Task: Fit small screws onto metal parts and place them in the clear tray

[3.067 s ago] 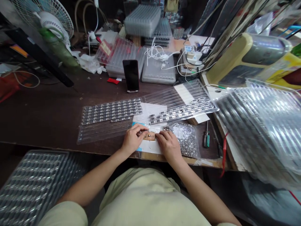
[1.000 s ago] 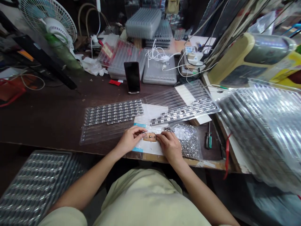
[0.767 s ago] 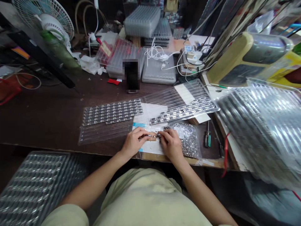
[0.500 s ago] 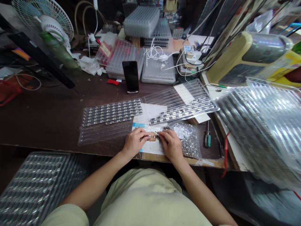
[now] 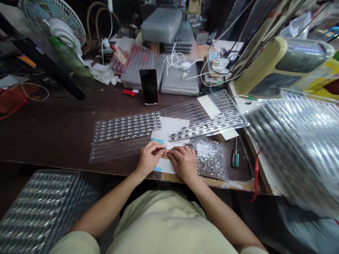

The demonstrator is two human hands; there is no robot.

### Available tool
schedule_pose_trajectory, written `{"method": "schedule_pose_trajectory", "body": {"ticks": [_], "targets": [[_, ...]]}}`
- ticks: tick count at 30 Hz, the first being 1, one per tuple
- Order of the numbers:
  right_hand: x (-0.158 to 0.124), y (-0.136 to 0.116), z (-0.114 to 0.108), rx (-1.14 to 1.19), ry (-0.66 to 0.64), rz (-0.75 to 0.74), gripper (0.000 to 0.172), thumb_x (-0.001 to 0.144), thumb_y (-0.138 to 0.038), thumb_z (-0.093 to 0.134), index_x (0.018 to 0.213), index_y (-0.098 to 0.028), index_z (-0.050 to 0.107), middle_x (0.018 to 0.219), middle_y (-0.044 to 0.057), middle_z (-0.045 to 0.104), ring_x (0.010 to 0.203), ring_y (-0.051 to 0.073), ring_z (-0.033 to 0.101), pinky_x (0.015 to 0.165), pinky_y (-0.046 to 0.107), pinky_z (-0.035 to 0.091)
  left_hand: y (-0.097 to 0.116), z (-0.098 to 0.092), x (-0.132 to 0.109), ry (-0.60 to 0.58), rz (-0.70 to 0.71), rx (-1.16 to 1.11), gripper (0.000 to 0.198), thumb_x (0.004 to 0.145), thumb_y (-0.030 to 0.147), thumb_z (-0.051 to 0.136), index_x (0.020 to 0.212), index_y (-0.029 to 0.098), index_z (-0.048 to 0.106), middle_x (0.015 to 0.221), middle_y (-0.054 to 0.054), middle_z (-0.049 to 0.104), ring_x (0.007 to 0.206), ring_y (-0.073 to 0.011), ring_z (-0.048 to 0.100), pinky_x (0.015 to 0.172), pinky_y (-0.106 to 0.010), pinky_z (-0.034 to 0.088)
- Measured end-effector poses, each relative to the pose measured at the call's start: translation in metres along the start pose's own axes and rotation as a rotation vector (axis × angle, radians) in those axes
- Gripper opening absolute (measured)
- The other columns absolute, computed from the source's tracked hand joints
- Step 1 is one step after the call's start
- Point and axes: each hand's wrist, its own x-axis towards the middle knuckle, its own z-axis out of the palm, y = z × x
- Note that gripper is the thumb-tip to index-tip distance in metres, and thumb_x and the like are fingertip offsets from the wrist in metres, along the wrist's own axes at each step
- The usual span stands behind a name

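Left hand: the left hand is curled, with thumb and fingertips pinched on a small silver metal part.

Right hand: the right hand sits just beside it, fingers bunched together over a narrow tan strip. Can't tell if it's pinching anything, since the knuckles hide the tips.

Why like that: both wrists are low and close together near the front edge of the dark wooden workbench, probably to keep such a tiny part steady.

Bag: a clear plastic bag of loose small silver parts lies right of the right hand, handy for grabbing.

Trays: a clear plastic tray on the left holds tight rows of silver parts. Another clear tray, farther right, has parts only along its near rows.

Also around: a green-handled screwdriver and a black phone propped upright.
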Motion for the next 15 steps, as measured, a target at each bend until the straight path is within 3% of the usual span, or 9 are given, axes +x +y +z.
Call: {"method": "schedule_pose_trajectory", "body": {"ticks": [3,6,15], "targets": [[-0.001,0.001,-0.004,-0.033,-0.016,-0.006,0.017,0.09,-0.034,0.058,0.102,-0.031,0.069,0.1,0.001,0.067,0.088,0.017,0.05,0.075,0.032,0.032,-0.001,0.0,-0.001,-0.008,0.0,-0.012,0.013,0.081,0.027,0.065,0.088,0.019,0.072,0.088,-0.006,0.065,0.078,-0.0151,0.063,0.062,-0.024,0.051],[-0.005,0.008,-0.01,-0.122,-0.015,-0.024,0.025,0.089,-0.032,0.058,0.112,-0.027,0.065,0.111,0.003,0.064,0.098,0.021,0.048,0.081,0.034,0.032,0.003,0.001,0.0,-0.043,0.019,-0.008,0.013,0.082,0.028,0.065,0.089,0.019,0.071,0.089,-0.006,0.065,0.075,-0.0144,0.062,0.06,-0.023,0.051],[-0.014,0.022,-0.007,-0.182,-0.006,-0.094,0.013,0.092,-0.021,0.053,0.093,-0.019,0.065,0.094,0.005,0.065,0.085,0.019,0.05,0.072,0.032,0.037,0.022,0.018,0.004,-0.181,0.214,0.224,0.011,0.083,0.027,0.065,0.09,0.023,0.072,0.087,-0.004,0.065,0.086,-0.0177,0.059,0.078,-0.031,0.048]]}}
